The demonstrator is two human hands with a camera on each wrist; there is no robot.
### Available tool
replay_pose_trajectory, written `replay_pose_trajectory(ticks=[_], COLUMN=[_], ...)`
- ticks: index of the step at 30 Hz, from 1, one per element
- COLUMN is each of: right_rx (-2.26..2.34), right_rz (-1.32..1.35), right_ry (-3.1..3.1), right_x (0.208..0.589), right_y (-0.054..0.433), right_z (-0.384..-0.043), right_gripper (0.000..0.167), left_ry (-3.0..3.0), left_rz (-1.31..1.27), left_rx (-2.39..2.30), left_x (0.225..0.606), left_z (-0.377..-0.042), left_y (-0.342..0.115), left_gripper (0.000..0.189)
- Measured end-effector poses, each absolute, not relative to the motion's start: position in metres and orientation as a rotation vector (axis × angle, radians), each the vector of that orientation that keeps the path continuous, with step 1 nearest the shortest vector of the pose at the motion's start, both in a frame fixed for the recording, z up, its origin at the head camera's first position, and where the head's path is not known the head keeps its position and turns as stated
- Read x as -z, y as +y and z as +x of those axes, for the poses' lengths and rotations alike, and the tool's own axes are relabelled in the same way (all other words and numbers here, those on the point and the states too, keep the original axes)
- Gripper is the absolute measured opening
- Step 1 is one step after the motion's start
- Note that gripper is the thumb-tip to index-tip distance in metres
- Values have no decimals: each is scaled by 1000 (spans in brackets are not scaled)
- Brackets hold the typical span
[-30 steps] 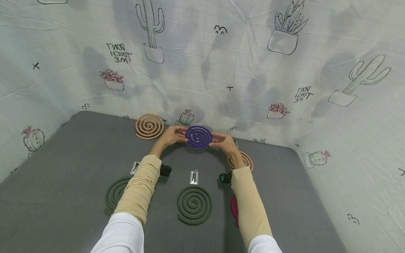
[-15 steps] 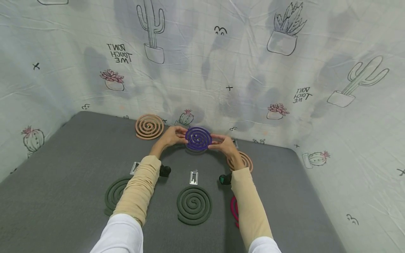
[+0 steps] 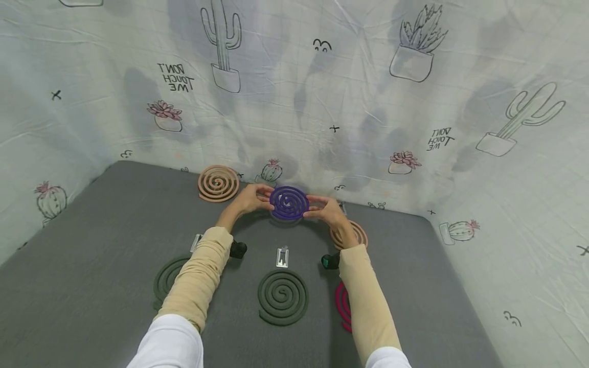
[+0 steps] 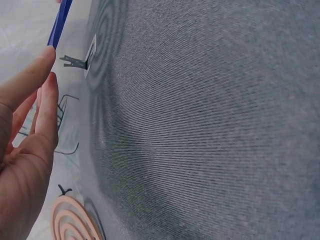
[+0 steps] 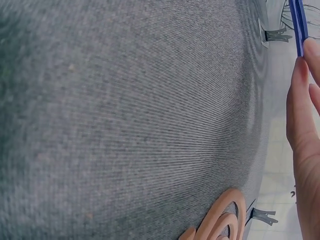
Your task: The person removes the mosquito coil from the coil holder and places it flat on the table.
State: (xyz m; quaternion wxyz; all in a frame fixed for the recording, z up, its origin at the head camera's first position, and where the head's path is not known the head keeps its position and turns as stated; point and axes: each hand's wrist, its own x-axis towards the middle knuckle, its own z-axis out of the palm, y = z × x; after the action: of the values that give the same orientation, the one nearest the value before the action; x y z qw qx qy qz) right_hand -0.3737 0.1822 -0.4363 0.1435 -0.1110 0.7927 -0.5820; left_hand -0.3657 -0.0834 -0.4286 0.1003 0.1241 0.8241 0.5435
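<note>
A purple mosquito coil [image 3: 289, 203] is held between both hands, raised off the grey surface. My left hand [image 3: 250, 198] pinches its left edge between thumb and fingers; my right hand [image 3: 327, 210] pinches the right edge. In the left wrist view the coil [image 4: 60, 22] appears edge-on at the left fingertips [image 4: 47, 55]. Below it a small metal coil stand [image 4: 90, 57] with an upright prong lies on the surface, apart from the coil. The right wrist view also shows the coil [image 5: 299, 25] and that stand [image 5: 275, 35] beneath it.
Orange coils lie at back left [image 3: 218, 183] and under the right wrist [image 3: 361, 235]. Green coils [image 3: 282, 297] lie in front and under the left sleeve, a red coil [image 3: 342, 304] by the right sleeve. Another metal stand [image 3: 282, 257] lies mid-surface. A patterned cloth wall [image 3: 294, 92] rises behind.
The purple coil has come down slightly toward the surface, both hands still holding its edges. The other coils and stands lie as before.
</note>
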Motion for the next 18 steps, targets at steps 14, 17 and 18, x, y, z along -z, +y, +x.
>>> replay_pose_trajectory(ticks=[14,17,18], right_rx=[1646,1619,1602], right_rz=[-368,-371,-372], right_ry=[2283,2285,2295], right_x=[435,434,433], right_y=[185,187,188], right_z=[-365,-362,-361], right_gripper=[57,57,57], left_ry=[2459,2450,2444], left_rz=[378,393,396], left_rx=[-1568,-1583,-1594], left_x=[427,428,429], left_z=[-351,-350,-350], left_y=[-83,-81,-81], left_gripper=[57,57,56])
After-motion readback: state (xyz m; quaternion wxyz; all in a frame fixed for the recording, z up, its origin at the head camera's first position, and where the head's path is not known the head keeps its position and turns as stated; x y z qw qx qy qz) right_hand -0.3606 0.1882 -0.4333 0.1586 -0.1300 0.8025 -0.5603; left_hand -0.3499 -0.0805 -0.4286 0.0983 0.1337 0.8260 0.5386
